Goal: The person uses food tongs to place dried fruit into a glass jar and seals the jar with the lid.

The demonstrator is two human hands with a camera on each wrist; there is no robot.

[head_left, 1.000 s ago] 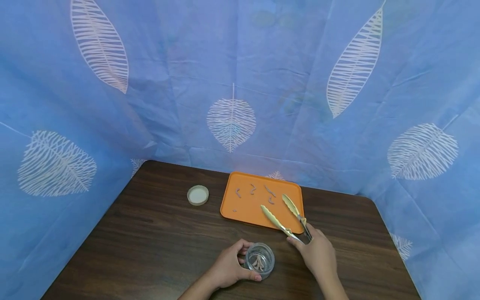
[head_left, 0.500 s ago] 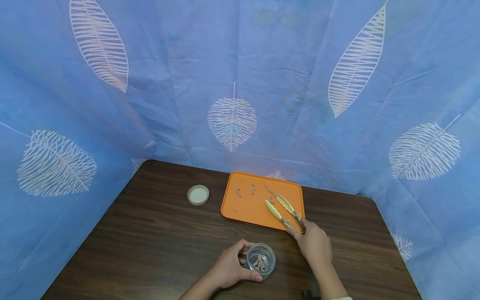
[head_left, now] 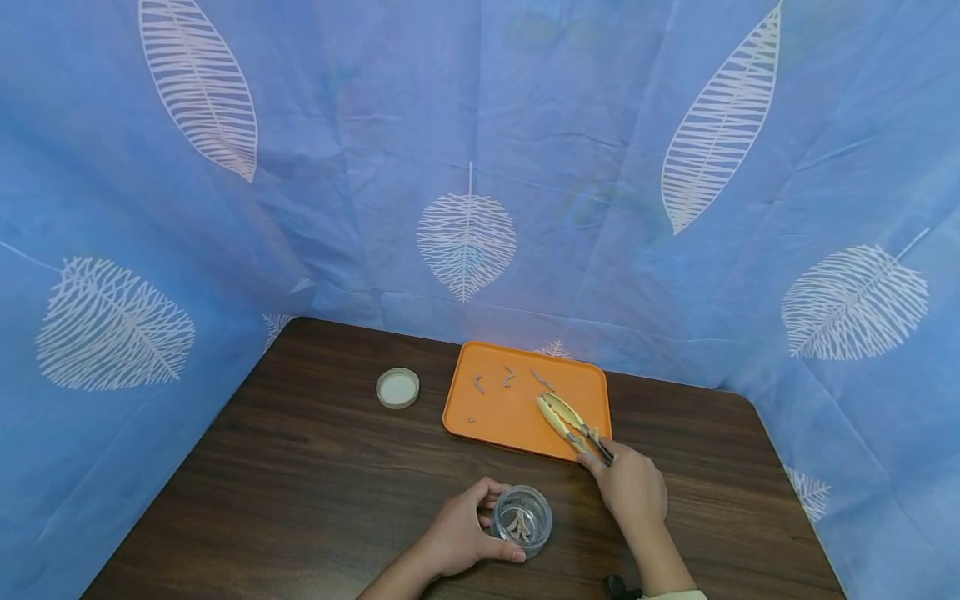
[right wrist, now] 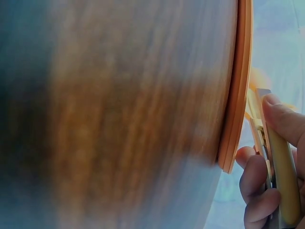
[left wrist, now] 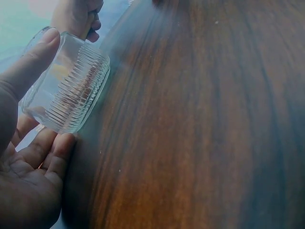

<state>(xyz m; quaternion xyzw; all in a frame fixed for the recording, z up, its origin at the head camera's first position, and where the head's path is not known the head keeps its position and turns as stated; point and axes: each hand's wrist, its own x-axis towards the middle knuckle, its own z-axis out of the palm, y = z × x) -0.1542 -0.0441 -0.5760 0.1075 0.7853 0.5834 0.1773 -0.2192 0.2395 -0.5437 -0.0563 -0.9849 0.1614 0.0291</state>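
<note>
A clear glass jar [head_left: 542, 540] stands on the table, with several pale, thin pieces [head_left: 519, 526] at its bottom. My left hand [head_left: 459, 532] holds it, thumb on the near side; in the left wrist view the jar's ribbed wall [left wrist: 78, 93] shows. My right hand [head_left: 636, 487] grips metal tongs [head_left: 564, 408] with yellow scalloped tips. These tips lie low over the right part of the orange tray [head_left: 510, 425], close together; whether a piece is between them cannot be told. Elsewhere on the tray lie several thin greyish pieces [head_left: 542, 380]. The right wrist view shows fingers round the tongs' yellow handle [right wrist: 287, 186].
A round lid [head_left: 398, 388] with a white inside lies left of the tray on the dark wooden table [head_left: 300, 483]. Blue curtains [head_left: 360, 167] with white leaf prints surround the back and sides. A small black object [head_left: 617, 587] sits by my right forearm.
The tongs' tips have come together and moved onto the tray, where they now cover one curved piece. My left hand and the jar have stayed in place.
</note>
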